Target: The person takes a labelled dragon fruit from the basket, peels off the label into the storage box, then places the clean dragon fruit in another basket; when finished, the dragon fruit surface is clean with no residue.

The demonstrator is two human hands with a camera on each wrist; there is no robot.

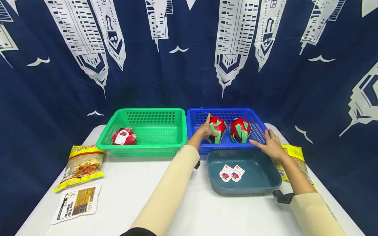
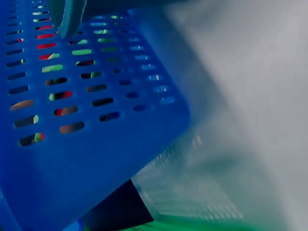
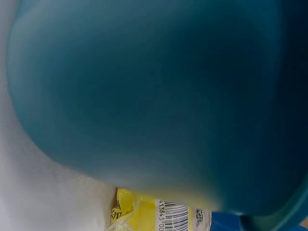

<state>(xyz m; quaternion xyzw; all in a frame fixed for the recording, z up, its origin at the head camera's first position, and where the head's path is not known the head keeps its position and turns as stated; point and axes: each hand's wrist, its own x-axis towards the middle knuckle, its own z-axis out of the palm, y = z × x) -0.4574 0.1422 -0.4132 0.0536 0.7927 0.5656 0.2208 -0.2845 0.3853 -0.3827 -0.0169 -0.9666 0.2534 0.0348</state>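
In the head view, my left hand reaches into the blue basket and grips the left side of a red dragon fruit with green scales, thumb in front. A second dragon fruit sits to its right in the same basket. My right hand rests spread at the basket's front right corner, fingertips on the rim. In front stands a dark teal tub with two dragon fruit tags inside. The left wrist view shows the blue basket's slotted wall, the held fruit partly visible through it.
Left of the blue basket stands a green basket holding a tagged dragon fruit. A yellow food bag and a white packet lie at the left; another yellow bag lies behind my right forearm. A patterned navy curtain hangs behind.
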